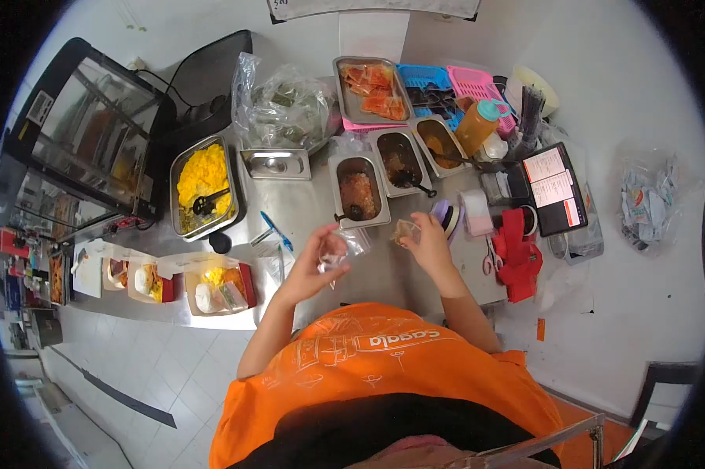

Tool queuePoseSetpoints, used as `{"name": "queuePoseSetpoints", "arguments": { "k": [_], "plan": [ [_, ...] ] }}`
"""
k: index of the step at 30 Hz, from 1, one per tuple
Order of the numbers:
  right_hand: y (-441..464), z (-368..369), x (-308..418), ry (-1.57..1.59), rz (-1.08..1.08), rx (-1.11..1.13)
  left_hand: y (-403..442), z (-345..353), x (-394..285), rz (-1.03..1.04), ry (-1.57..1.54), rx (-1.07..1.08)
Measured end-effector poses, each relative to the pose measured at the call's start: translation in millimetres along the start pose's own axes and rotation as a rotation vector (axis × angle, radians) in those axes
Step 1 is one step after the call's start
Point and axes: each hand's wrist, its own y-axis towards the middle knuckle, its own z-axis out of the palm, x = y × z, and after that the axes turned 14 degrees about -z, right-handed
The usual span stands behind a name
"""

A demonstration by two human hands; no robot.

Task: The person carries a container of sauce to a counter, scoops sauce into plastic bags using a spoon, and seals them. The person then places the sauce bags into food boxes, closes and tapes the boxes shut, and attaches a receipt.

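Note:
My left hand [312, 270] is curled around clear plastic, apparently small bags [356, 241], over the steel table in front of my body. A little to its right, my right hand [431, 254] pinches a small clear plastic bag [406, 231] with brownish contents I cannot make out. Just beyond my hands stands a steel pan of chopped reddish food [358, 190] with a black spoon in it. Beside that are a pan of dark sauce [399, 159] and a pan of brown sauce [437, 147], each with a dark utensil.
Filled food boxes [218, 288] line the front left edge, below a tray of yellow food [204, 181]. A blue pen [277, 231] lies left of my hands. Scissors [492, 258], red ribbon [517, 254] and a tablet [554, 190] are at right. A glass display warmer [79, 133] stands far left.

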Motion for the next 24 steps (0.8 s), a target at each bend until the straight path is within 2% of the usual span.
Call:
{"name": "queuePoseSetpoints", "arguments": {
  "k": [1,3,4,5,9,12,15,18,19,22,24],
  "plan": [
    [2,1,0,-0.033,-0.060,-0.041,-6,3,-5,-0.098,0.087,-0.044],
    [13,-2,7,-0.097,-0.187,-0.120,-10,2,13,-0.076,0.101,-0.030],
    [20,-3,12,-0.066,-0.246,-0.067,-11,1,26,-0.067,0.107,-0.024],
    [30,-6,24,-0.034,-0.302,-0.013,-10,2,40,-0.049,0.018,-0.001],
    [54,28,60,0.152,-0.490,0.180,-18,7,46,-0.352,-0.404,0.043],
    [71,50,62,0.101,-0.522,0.278,-18,3,55,-0.430,-0.520,0.038],
    [85,48,45,0.166,-0.398,0.117,-21,-2,59,-0.436,-0.406,-0.009],
    [103,27,34,0.214,-0.284,0.062,-19,-5,73,-0.226,-0.164,-0.147],
    [105,22,31,0.220,-0.248,0.058,-18,-6,77,-0.233,-0.157,-0.159],
    [97,34,5,0.135,-0.483,0.161,-9,-8,82,-0.246,-0.097,-0.175],
    [83,30,15,0.186,-0.421,0.175,-3,-6,83,-0.251,0.001,-0.174]
  ]
}}
